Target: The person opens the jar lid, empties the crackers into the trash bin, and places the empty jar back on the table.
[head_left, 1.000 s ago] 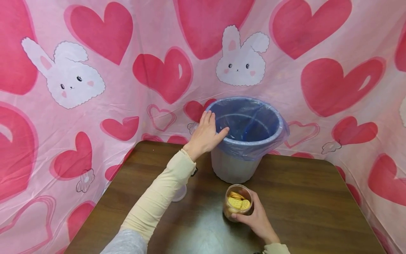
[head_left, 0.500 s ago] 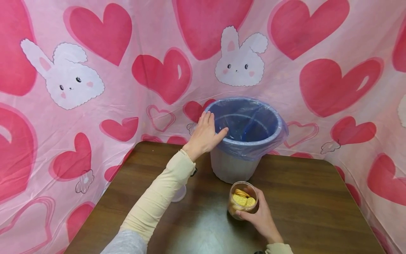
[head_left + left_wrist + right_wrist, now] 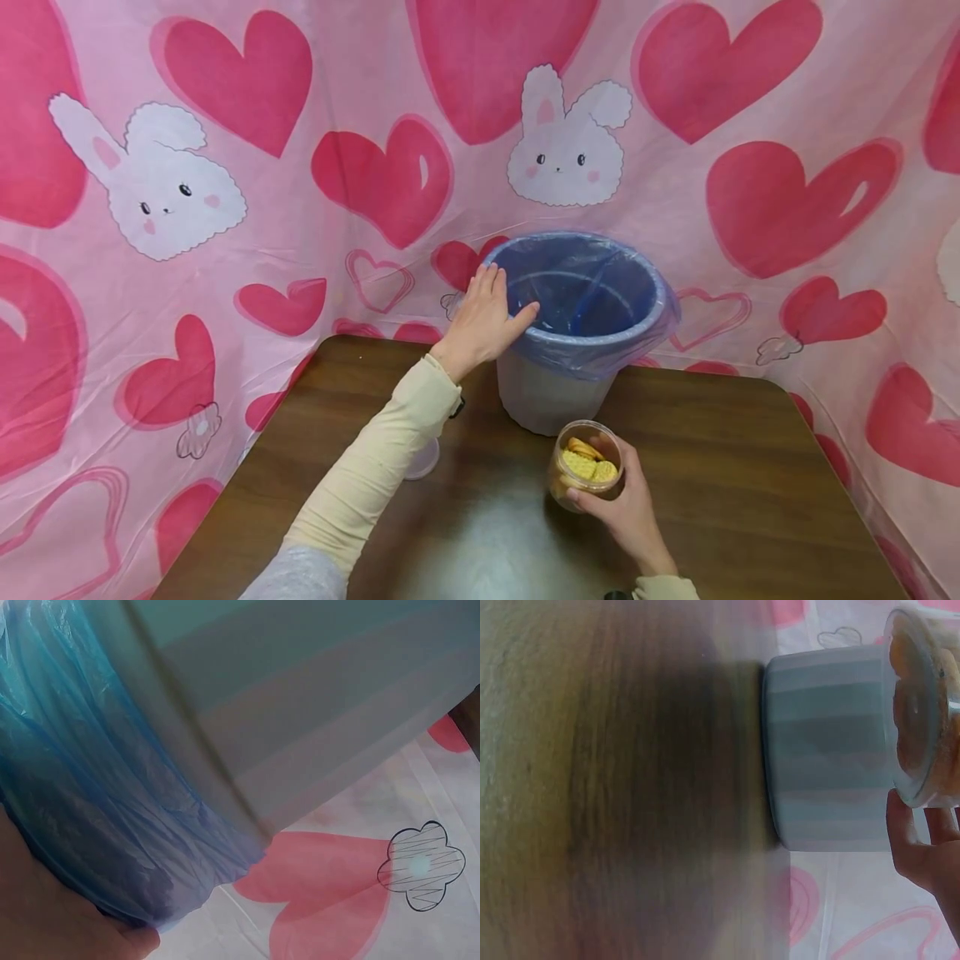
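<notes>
My left hand [image 3: 480, 321] rests on the left rim of a trash can [image 3: 558, 392], its fingers straight and its thumb spread toward the can's inside. A blue plastic bag [image 3: 592, 354] lines the can and folds down over the rim; the left wrist view shows the bag [image 3: 97, 787] beside part of that hand [image 3: 67, 915]. My right hand [image 3: 630, 517] grips a clear jar [image 3: 562, 483] of yellow round crackers [image 3: 588, 468], raised off the table in front of the can. In the right wrist view, fingers [image 3: 911, 844] curl against the jar [image 3: 922, 720].
A round, clear lid [image 3: 424, 460] lies on the dark wooden table [image 3: 720, 500], partly behind my left forearm. Pink cloth [image 3: 405, 67] printed with hearts and rabbits hangs around the back and sides of the table.
My right hand has moved the jar a little to the right and upward, toward the trash can. The left hand stays on the rim.
</notes>
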{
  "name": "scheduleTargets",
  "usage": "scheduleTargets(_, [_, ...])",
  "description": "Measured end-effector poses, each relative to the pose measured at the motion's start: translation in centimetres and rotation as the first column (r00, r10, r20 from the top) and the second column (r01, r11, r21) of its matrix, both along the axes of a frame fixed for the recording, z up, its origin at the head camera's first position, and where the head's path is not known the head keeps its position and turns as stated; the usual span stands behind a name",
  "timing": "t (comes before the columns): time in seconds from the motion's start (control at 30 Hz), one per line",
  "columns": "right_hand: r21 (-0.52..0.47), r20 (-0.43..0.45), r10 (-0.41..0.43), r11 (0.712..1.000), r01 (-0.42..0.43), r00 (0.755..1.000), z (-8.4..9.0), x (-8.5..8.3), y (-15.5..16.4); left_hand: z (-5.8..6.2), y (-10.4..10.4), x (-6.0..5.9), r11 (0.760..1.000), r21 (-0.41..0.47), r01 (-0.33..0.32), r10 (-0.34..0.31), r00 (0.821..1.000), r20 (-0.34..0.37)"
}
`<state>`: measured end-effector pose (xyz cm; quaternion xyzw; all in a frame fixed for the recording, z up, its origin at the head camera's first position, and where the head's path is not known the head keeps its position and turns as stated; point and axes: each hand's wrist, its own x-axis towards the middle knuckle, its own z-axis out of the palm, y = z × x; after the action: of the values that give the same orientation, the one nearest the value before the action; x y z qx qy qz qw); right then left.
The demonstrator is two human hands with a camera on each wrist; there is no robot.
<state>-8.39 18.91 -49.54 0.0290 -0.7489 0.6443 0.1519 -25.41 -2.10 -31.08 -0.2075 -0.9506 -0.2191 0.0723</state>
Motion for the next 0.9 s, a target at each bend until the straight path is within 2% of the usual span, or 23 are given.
scheduleTargets(0.3, [0.016,-0.003,-0.022,1.0,0.022,1.0,0.2,0.2,0.2,0.0,-0.1,0.2,1.0,0.004,0.003,-0.003,1.0,-0.002])
scheduleTargets(0.7, [0.017,-0.024,-0.044,0.999,0.045,0.999,0.7,0.3,0.7,-0.2,-0.1,0.1,0.999,0.011,0.036,-0.035,0.995,-0.096])
scheduleTargets(0.9, [0.021,-0.045,-0.056,0.998,0.057,0.997,0.9,0.3,1.2,-0.4,0.0,0.1,0.998,0.033,0.054,-0.05,0.994,-0.097])
